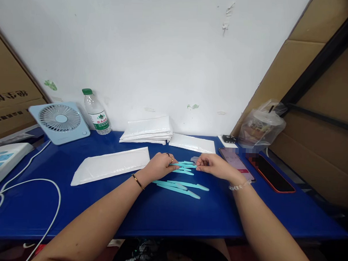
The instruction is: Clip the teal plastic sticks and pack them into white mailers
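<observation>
My left hand (161,164) is closed on the handle end of a turquoise eyebrow razor (185,165) above the middle of the table. At the other end of that razor, my right hand (211,165) pinches its tip. A small translucent piece (194,159) shows beside the right fingertips; I cannot make out what it is. More turquoise razors (184,171) lie just under and beside the held one. Nearer to me, several loose razors (178,187) rest in a spread group, their blade ends pointing right.
White padded envelopes (146,130) are stacked by the wall; another envelope (111,164) lies left of my hands. A fan (60,119), water bottle (98,113), power strip (5,159) and white cable (58,202) occupy the left. Two phones (237,164) and a bagged drink cup (262,124) stand right.
</observation>
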A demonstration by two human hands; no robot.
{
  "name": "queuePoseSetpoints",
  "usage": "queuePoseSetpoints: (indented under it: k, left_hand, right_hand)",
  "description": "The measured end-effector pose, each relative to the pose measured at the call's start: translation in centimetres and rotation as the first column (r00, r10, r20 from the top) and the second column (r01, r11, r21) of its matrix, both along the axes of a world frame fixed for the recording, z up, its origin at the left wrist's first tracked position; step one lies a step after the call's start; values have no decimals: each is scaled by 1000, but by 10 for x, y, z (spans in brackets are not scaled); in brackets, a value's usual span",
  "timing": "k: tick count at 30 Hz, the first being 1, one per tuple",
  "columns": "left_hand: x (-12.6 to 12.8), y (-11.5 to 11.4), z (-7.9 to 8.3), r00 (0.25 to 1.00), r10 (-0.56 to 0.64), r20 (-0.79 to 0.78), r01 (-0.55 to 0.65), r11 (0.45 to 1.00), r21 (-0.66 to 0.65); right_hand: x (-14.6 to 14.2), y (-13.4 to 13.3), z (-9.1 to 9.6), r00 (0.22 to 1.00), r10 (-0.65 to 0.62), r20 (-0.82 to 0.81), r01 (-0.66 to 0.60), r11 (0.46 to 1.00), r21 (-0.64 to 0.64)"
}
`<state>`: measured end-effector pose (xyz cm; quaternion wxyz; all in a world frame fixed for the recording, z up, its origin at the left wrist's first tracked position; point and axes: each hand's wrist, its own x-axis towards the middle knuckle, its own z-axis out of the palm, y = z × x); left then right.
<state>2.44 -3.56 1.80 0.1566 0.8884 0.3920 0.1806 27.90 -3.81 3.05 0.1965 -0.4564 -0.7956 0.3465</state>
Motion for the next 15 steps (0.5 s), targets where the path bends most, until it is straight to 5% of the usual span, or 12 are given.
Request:
queuePoseSetpoints:
  k: [8, 15]
  left_hand:
    - [-16, 9, 7, 983, 152, 101, -145, 987, -74]
    - [-7, 4, 6, 999, 50, -18, -49, 998, 25]
  right_hand:
    - [6, 7, -7, 997, -53, 58, 50, 997, 52]
    - [3, 8, -9, 999, -14, -35, 15, 1000, 28]
